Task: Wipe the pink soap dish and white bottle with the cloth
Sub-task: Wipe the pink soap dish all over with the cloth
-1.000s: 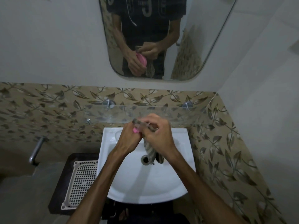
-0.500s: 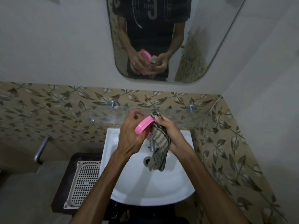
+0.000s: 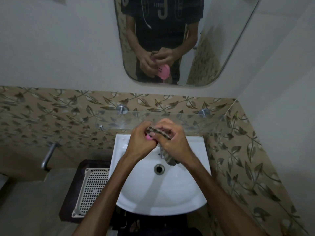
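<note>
My left hand (image 3: pixel 139 143) grips the pink soap dish (image 3: pixel 149 137) above the back of the white sink; only a sliver of pink shows between my fingers. My right hand (image 3: pixel 172 142) presses the striped brown cloth (image 3: pixel 157 132) against the dish, and the cloth's loose end (image 3: pixel 170 160) hangs down under my right wrist. The mirror (image 3: pixel 230 48) reflects the dish's pink underside with small holes. No white bottle is in view.
The white sink (image 3: pixel 162 193) with its drain (image 3: pixel 159 168) lies below my hands. A glass shelf (image 3: pixel 196 122) runs along the leaf-patterned tiles just behind them. A white perforated tray (image 3: pixel 90 188) rests on a dark stand at left, with a metal wall tap (image 3: pixel 48 155) beyond.
My hands have closed together: half a second ago the dish stood exposed with the cloth hanging beside it, now the cloth is pressed over the dish and hides most of it.
</note>
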`<state>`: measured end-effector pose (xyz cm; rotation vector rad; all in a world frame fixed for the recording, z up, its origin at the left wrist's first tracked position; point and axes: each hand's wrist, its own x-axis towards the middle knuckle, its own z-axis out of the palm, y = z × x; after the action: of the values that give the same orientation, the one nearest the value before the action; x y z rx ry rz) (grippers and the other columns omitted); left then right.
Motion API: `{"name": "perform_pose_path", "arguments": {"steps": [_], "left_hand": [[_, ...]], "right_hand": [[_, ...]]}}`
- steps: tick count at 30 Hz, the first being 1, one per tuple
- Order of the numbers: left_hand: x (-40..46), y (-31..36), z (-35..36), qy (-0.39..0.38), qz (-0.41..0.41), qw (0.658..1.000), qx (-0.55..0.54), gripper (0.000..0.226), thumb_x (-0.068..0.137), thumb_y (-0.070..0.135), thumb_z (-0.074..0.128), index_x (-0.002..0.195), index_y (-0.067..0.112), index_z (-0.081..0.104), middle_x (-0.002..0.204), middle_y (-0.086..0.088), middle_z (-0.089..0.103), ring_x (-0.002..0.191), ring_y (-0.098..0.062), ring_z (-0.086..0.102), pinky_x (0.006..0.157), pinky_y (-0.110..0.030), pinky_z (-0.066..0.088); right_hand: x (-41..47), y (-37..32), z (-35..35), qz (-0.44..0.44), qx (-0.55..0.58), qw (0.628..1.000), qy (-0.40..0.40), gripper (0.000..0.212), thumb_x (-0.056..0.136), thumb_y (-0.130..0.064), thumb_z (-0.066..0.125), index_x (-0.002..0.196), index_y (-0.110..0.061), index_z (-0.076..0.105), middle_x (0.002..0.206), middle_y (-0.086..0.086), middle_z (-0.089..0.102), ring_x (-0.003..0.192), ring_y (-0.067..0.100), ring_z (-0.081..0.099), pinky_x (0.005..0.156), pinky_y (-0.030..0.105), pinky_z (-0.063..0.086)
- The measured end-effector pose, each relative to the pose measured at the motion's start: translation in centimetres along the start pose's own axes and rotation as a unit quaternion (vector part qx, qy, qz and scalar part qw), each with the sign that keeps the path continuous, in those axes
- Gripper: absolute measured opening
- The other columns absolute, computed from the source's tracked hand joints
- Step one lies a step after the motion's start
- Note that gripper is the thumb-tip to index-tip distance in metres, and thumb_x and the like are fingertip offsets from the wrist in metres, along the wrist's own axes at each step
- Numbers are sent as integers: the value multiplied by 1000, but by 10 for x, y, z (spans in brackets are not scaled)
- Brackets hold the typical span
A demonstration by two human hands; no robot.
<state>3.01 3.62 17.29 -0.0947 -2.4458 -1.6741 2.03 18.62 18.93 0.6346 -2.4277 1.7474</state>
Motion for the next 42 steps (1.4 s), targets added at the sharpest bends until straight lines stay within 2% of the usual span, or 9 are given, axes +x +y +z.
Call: {"name": "perform_pose_path", "arguments": {"steps": [8, 12, 15, 20, 24, 28, 32, 37, 42], "left_hand": [[-3, 5, 13, 74, 93, 993, 5, 22, 77, -5, 59, 63, -8, 43, 71, -18, 48, 65, -31, 45, 56, -39, 34], [-2, 6, 14, 76, 91, 992, -30, 20, 72, -22, 60, 65, -9, 47, 74, -21, 52, 68, -31, 50, 59, -46, 40], [-2, 8, 17, 68, 85, 994, -24, 15, 71, -12, 55, 63, -7, 43, 77, -22, 53, 69, -29, 49, 58, -36, 37], [-1, 9, 17, 74, 78, 993, -51, 19, 74, -22, 58, 65, -9, 46, 76, -24, 52, 69, -28, 49, 61, -38, 40], [-2, 9, 15, 75, 58, 995, -33, 30, 71, -30, 60, 63, -7, 43, 79, -24, 54, 69, -22, 47, 60, -35, 37], [-3, 7, 13, 77, 49, 994, -61, 14, 77, -17, 59, 69, -9, 50, 79, -23, 55, 71, -30, 52, 63, -40, 43], [-3, 4, 14, 80, 27, 995, -48, 27, 79, -22, 67, 67, -10, 46, 81, -24, 55, 73, -33, 50, 61, -39, 40], [-2, 6, 12, 81, 33, 994, -72, 17, 80, -10, 63, 70, -6, 49, 77, -19, 54, 70, -27, 50, 62, -35, 40], [-4, 2, 13, 79, 9, 995, -67, 30, 79, -15, 69, 66, -5, 43, 80, -23, 54, 73, -36, 48, 61, -42, 39]], "right_hand": [[-2, 5, -4, 64, -36, 984, 165, 16, 86, -14, 85, 101, -9, 83, 94, 3, 72, 86, 13, 70, 75, 27, 55], [-16, -6, 5, -22, -55, 993, 99, 15, 83, -17, 87, 98, -19, 83, 87, -2, 72, 77, 12, 68, 67, 28, 57], [-2, 1, -12, 53, -56, 980, 184, 14, 85, -12, 85, 98, -11, 82, 88, -1, 70, 79, 13, 68, 71, 37, 60], [-16, -7, 4, -25, -51, 994, 95, 12, 85, -14, 85, 95, -18, 81, 89, -6, 71, 81, 10, 68, 71, 17, 54], [6, 3, -14, 77, -24, 975, 209, 14, 84, -8, 85, 97, -13, 81, 91, 6, 71, 83, 20, 70, 73, 36, 60], [-16, -7, 14, -44, -71, 991, 107, 15, 85, -11, 83, 96, -21, 81, 86, -3, 67, 78, 13, 65, 67, 27, 55], [5, 9, -6, 68, -41, 975, 207, 12, 86, -9, 84, 98, -9, 81, 89, 2, 68, 82, 18, 68, 71, 31, 57], [-13, -1, 14, -45, -76, 990, 110, 15, 88, -9, 80, 100, -17, 80, 91, -5, 69, 81, 8, 67, 70, 15, 54], [0, 2, 0, 54, -51, 983, 171, 10, 89, -10, 80, 99, -11, 80, 92, 2, 67, 81, 12, 65, 69, 25, 56]]}}
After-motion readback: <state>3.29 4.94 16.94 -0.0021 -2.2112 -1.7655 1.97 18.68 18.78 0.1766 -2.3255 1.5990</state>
